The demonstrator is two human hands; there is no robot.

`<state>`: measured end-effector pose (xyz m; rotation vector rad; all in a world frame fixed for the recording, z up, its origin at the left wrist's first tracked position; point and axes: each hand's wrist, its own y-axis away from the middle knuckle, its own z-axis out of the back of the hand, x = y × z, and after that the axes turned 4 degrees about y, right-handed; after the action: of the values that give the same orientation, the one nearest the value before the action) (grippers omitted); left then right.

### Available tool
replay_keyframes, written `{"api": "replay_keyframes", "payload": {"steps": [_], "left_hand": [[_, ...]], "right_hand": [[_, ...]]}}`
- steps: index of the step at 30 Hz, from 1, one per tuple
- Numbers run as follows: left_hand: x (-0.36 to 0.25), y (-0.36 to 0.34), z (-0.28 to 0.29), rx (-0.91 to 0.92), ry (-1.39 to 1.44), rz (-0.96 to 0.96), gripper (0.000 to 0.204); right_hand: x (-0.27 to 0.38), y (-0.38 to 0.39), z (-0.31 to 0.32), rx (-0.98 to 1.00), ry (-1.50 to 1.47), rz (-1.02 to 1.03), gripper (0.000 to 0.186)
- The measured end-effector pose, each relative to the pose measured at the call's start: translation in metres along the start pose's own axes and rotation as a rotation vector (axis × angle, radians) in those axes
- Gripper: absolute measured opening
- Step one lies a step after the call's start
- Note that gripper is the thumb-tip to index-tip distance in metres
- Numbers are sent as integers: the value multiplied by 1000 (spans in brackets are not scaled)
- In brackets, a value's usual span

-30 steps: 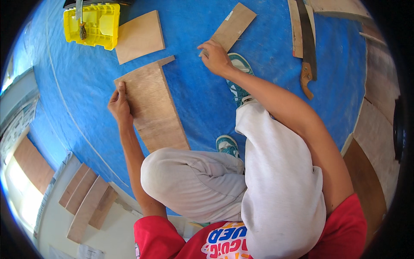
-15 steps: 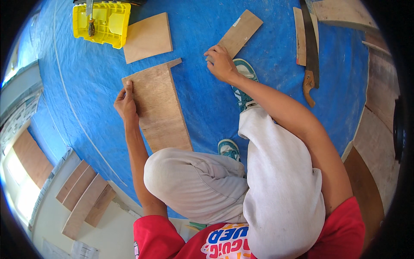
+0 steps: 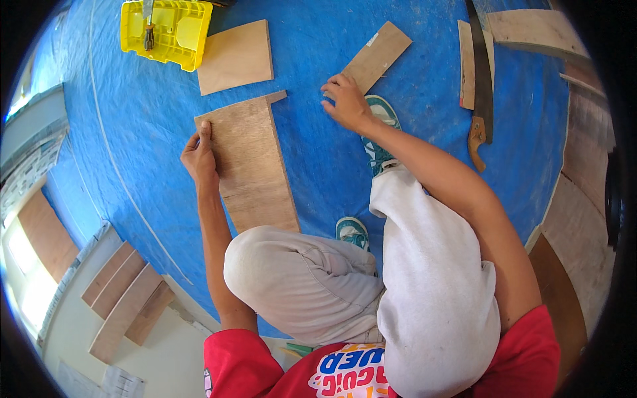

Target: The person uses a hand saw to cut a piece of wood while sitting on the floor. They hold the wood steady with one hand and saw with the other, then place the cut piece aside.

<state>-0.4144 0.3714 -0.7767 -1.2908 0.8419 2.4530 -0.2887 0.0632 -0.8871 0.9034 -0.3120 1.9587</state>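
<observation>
A wide plywood board lies lengthwise before me, with a narrow strip jutting past its far right corner. My left hand pinches the board's far left edge, thumb on top and fingers beneath. Further right, my right hand is at the near end of a smaller rectangular wood piece, with its thumb and fingers apart. Something small and greyish shows by those fingertips, partly hidden, and its kind is unclear. Beyond the wide board rests a squarish plywood piece.
A yellow plastic tray with a screwdriver is at the far left. To the right, a handsaw lies across wood strips. Blue tarp covers the floor. Several planks lie at the lower left. My shoe stands beside my right hand.
The fingers of my right hand have loosened and spread around the small greyish thing. My left hand keeps its hold on the board. The whole view has shifted slightly.
</observation>
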Motion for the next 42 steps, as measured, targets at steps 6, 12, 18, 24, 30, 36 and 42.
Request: {"api": "replay_keyframes", "payload": {"steps": [6, 12, 18, 24, 30, 36, 42], "left_hand": [[4, -1, 2, 5, -1, -1, 43], [6, 0, 3, 32, 25, 22, 47], [3, 3, 1, -9, 9, 22, 45], [-2, 7, 0, -15, 11, 32, 47], [-7, 10, -1, 6, 54, 34, 46], [-4, 11, 0, 32, 99, 46, 45], [2, 13, 2, 81, 187, 50, 40]], "right_hand": [[53, -12, 5, -143, -210, 303, 55], [82, -33, 3, -54, -281, 366, 42], [83, -37, 0, -71, -328, 352, 31], [71, -50, 2, 92, -252, 318, 43], [53, -127, 3, 223, 77, 62, 75], [78, -203, -25, 103, 455, 288, 124], [80, -235, -31, 336, 579, 41, 120]]}}
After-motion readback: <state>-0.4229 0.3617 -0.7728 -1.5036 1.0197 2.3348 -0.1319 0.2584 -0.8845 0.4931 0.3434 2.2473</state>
